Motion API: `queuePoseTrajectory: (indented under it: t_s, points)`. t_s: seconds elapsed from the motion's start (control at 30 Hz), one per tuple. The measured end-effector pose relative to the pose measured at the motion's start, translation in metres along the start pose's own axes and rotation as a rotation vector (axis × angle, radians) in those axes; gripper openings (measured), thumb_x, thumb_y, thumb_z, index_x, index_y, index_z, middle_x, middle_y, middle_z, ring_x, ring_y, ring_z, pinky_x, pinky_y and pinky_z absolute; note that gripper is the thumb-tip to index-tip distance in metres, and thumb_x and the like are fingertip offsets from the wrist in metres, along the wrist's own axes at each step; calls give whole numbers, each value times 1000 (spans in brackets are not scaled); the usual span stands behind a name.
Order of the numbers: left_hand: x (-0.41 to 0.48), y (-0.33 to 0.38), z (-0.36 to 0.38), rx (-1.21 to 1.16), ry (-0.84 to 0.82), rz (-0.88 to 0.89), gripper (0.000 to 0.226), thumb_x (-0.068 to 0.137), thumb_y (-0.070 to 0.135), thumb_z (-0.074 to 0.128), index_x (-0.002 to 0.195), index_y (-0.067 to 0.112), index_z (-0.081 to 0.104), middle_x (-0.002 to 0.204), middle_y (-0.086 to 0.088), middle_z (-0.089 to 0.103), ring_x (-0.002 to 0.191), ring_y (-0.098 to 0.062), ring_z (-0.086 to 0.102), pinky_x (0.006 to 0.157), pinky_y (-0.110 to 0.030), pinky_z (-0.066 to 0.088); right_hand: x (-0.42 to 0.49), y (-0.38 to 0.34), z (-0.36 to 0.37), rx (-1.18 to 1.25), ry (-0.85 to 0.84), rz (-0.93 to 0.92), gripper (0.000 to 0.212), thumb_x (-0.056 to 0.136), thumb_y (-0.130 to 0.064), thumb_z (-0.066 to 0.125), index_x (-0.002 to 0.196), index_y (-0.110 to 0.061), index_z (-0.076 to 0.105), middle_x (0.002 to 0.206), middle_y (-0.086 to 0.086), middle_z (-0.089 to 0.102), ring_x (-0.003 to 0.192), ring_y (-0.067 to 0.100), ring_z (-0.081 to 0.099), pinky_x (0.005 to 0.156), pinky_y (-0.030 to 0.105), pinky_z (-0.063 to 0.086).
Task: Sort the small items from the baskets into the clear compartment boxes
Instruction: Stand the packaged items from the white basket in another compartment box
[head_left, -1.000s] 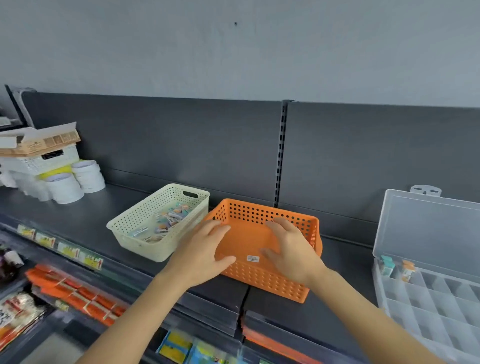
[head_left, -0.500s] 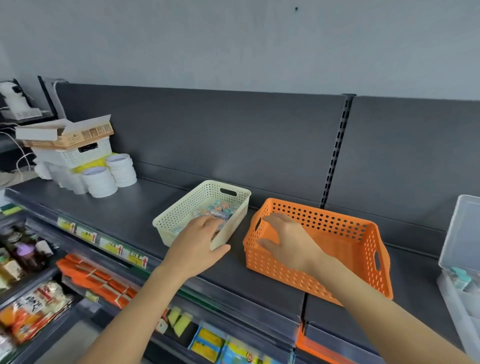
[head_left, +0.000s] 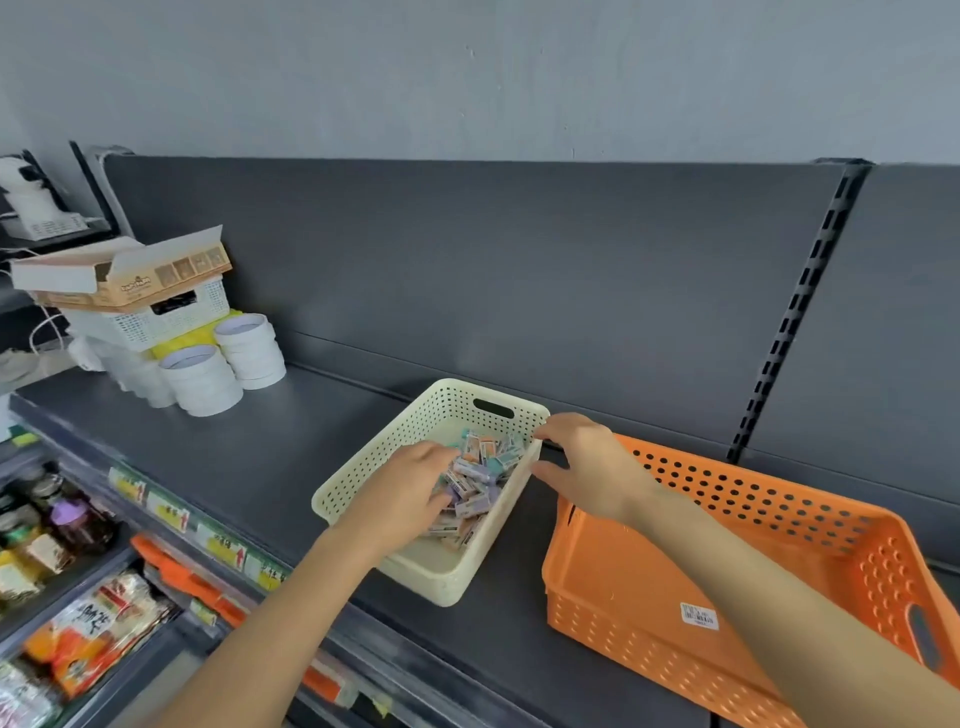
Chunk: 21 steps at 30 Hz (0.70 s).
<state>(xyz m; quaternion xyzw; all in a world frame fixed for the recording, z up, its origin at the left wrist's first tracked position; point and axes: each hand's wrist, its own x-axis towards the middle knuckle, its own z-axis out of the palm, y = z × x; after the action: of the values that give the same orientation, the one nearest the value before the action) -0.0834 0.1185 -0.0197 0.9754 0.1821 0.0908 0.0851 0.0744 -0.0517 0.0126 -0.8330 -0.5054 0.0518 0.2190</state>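
Left hand (head_left: 410, 486) moved into perforated cream plastic basket (head_left: 358, 483), fingers among boxy packets (head_left: 488, 462), grasp unclear; right hand (head_left: 587, 467) shifted off orange basket (head_left: 779, 514), spread fingers touching cream rim.

**Legible markings.**
- White barcode sticker (head_left: 698, 617) on the near wall of the orange basket (head_left: 779, 514): bars and small print, too fine to read.
- Brown logo print on the cardboard box (head_left: 136, 285), upper left: lettering blurred.
- Price tags (head_left: 228, 552) along the front edge of the shelf (head_left: 249, 457): yellow-green, with red arrows; figures illegible.
- Snack packet (head_left: 98, 621) on the lower shelf: large dark brush-style characters, not decipherable.
- Small items (head_left: 478, 470) in the cream basket (head_left: 431, 415): printed faces, unreadable.
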Motion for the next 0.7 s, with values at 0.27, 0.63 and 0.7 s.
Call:
queuePoseTrajectory:
  t_s: [0.27,0.63,0.7]
  points:
    - [44,-7,18,134,-176,255,77,81,-6,58,148,22,30,151,5,35,138,-12,30,117,-27,21,25,8,7,16,25,56,45,94,-26,56,136,-13,49,141,3,47,131,17,42,104,26,36]
    - [70,-43,24,186,-135,487,34,85,19,63,119,15,60,128,4,53,122,-13,41,104,-27,36,43,-10,24,0,51,169,41,96,-24,53,136,-14,50,141,3,49,131,16,43,106,25,35]
    - [70,-50,23,110,-160,437,36,88,30,63,122,17,60,126,6,54,117,-12,44,100,-27,39,46,-15,29,-6,37,179,39,97,-21,51,135,-14,51,141,3,50,130,17,45,104,24,37]
